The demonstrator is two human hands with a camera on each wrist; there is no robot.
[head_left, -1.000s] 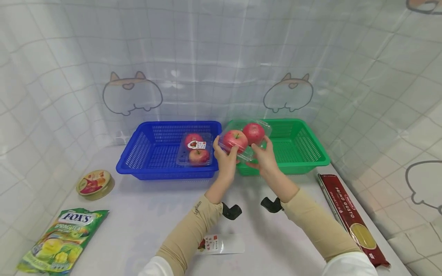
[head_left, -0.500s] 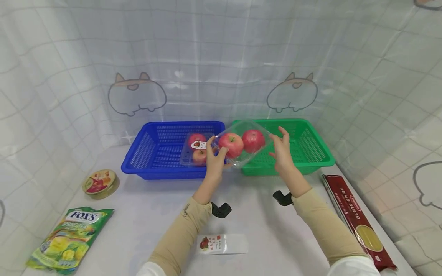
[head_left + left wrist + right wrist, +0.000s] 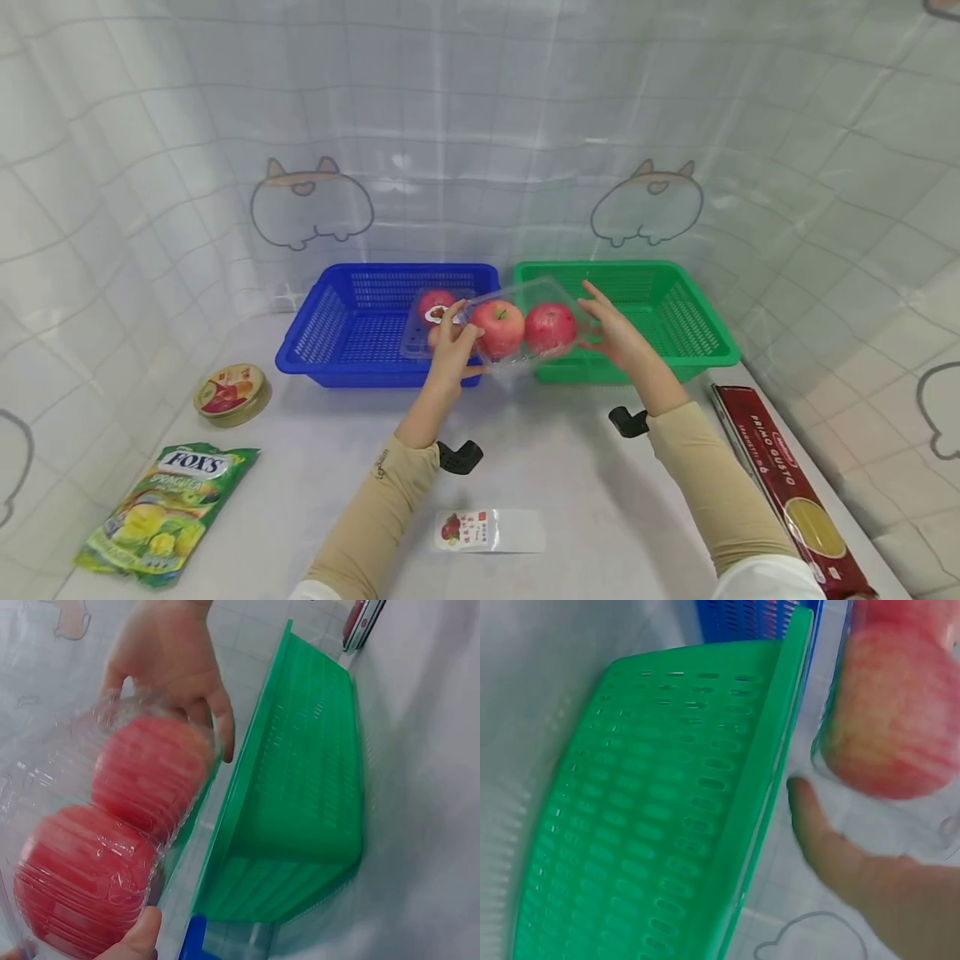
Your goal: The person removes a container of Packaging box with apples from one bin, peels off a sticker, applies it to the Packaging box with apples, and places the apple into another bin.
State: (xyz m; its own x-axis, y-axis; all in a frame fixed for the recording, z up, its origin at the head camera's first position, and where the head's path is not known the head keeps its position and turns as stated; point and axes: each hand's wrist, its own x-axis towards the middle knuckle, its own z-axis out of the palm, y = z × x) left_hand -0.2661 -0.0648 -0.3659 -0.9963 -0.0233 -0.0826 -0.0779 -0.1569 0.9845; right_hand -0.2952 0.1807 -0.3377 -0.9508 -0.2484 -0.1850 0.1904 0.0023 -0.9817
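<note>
In the head view my left hand grips the left end of a clear plastic box with two red apples inside. Its thumb lies on the box's edge in the left wrist view. My right hand is at the other end with fingers spread, fingertips right by the plastic. The box is held tilted over the front of the green basket and the gap beside the blue basket. Another clear box of apples with a label sits in the blue basket, partly hidden by my left hand.
On the table's left are a round tin and a green candy bag. A red spaghetti pack lies along the right side. A label strip lies near the front. A tile-patterned curtain stands behind the baskets.
My right hand has let go of the apple box and moved off to its right end. My left hand keeps its grip, and the box has swung round and come slightly lower.
</note>
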